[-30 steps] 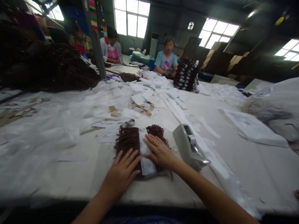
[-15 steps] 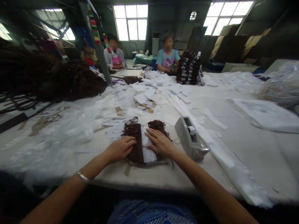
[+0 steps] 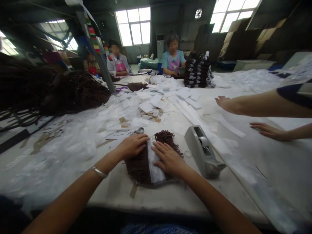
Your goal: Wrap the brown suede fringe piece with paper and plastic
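A dark brown fringed article (image 3: 137, 167), perhaps a bag, lies flat in front of me in what looks like a clear plastic wrapper. Down its middle runs a white strip (image 3: 154, 169). My left hand (image 3: 133, 145) rests on the article's upper left part, fingers stretched toward the strip. Flat across the strip and the right side lies my right hand (image 3: 168, 158), its fingers apart. Both palms face down, so what is under them is hidden. A grey tape dispenser (image 3: 203, 151) stands just right of my right hand.
A co-worker's hands (image 3: 270, 131) reach in from the right over white sheeting. Loose white papers (image 3: 156, 100) and clear plastic bags (image 3: 73, 143) cover the table's middle and left. Brown goods (image 3: 80, 87) are heaped at left, with a wrapped stack (image 3: 198, 70) farther back. Other people sit opposite.
My left hand has slid up and right over the article toward the white strip. My right hand stays on it. Another person's arms have come in from the right.
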`<state>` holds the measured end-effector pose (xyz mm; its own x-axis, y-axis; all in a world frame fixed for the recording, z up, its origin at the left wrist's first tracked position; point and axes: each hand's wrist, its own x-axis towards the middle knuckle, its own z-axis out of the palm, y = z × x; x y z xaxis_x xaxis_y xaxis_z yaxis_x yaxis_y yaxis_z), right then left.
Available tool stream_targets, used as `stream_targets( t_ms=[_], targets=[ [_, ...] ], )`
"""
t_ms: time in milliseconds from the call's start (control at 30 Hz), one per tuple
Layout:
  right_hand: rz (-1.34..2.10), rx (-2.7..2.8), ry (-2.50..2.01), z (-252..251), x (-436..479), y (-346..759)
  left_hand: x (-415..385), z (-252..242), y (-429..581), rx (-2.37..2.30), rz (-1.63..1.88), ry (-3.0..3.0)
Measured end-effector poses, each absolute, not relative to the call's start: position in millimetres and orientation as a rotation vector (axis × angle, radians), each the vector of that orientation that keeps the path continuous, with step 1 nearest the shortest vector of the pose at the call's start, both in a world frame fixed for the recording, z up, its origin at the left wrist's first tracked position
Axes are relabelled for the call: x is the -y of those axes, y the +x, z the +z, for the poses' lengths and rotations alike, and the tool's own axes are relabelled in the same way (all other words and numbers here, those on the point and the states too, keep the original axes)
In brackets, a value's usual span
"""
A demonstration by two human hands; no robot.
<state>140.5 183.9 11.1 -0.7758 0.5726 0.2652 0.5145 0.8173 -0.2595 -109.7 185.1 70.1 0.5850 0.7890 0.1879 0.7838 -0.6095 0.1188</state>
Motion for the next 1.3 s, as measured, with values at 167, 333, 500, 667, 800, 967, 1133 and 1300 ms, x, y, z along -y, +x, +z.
stream_targets(
  t_ms=[167, 333, 500, 667, 800, 967, 1133, 1300],
  targets=[
    [0.273, 2.683, -0.827, 10.7, -184.7, 142.3, -174.2, 33.0, -166.5, -1.578, 0.299, 2.714],
    [0.294, 2.684, -0.831, 11.4, -184.3, 141.4, -135.2, 42.8, -218.8, -2.041, 0.012, 2.412],
    [0.32, 2.679, -0.8, 23.5, -190.5, 140.4, -151.9, 55.0, -145.6, -1.693, 0.383, 2.552],
    [0.279, 2.531, -1.062, 32.5, -197.3, 173.6, -149.4, 33.6, -132.1, -1.449, 0.362, 2.658],
    [0.081, 2.324, -1.449, 43.7, -203.5, 187.7, -136.7, 37.7, -161.0, -1.714, 0.384, 2.578],
    [0.112, 2.57, -0.957, 49.7, -241.3, 149.1, -153.4, 55.0, -119.0, -1.665, 0.645, 2.578],
    [0.133, 2.644, -1.198, 41.1, -261.1, 165.4, -163.5, 18.0, -121.6, -1.432, 0.565, 2.66],
    [-0.032, 2.343, -1.569, 51.5, -246.8, 174.3, -154.9, 12.4, -150.7, -1.673, 0.687, 2.508]
  ],
)
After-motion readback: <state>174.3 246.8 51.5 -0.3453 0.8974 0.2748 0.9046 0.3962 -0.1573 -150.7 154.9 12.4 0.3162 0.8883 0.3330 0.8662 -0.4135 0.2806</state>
